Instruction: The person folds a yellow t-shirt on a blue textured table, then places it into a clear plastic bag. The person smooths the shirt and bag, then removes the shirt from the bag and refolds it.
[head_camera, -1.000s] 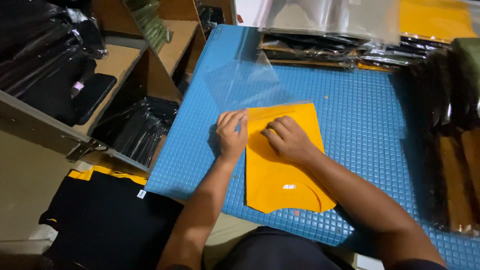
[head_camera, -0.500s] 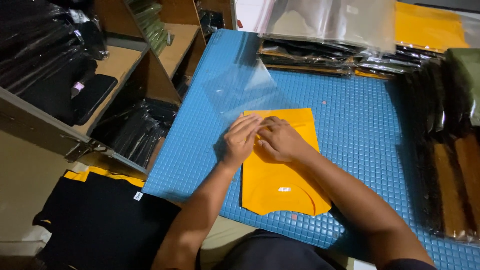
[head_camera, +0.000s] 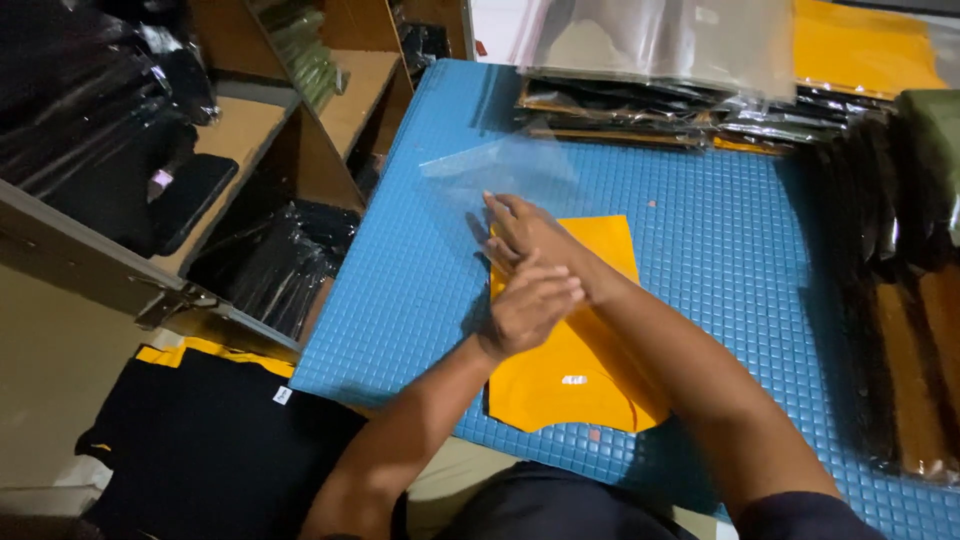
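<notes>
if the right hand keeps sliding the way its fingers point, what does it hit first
Most likely the clear plastic bag lying flat on the blue mat. The right hand rests on the folded yellow shirt, its fingers aimed up-left at the bag's near edge. How far apart they are is hard to judge.

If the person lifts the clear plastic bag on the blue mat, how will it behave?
The clear plastic bag looks thin and lies almost flat, so it would probably flop and feel very light. Its glossy film may slide easily on the blue mat or between the right hand's fingers.
</notes>
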